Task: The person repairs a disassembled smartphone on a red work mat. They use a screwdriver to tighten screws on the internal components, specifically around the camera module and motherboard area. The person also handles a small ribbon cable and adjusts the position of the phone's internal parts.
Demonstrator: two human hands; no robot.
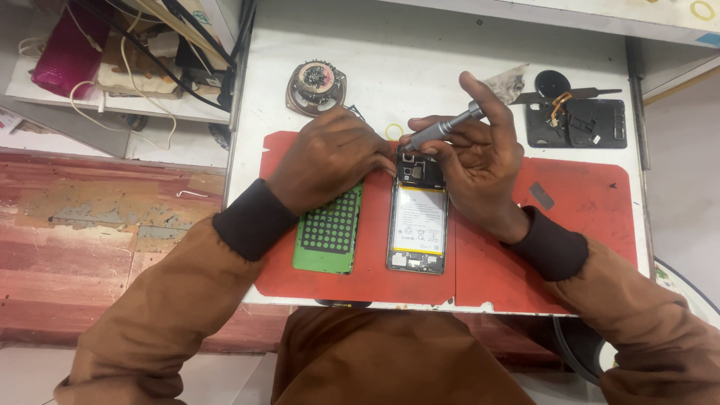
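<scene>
Two bare hands, left hand [330,154] and right hand [480,161], emerge from loose rust-brown sleeves [150,315] ending in snug dark brown ribbed cuffs [253,220]; matching brown garment at near centre.

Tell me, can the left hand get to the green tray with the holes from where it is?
Probably yes. The left hand already lies over the top end of the green tray, and nothing sits between them.
</scene>
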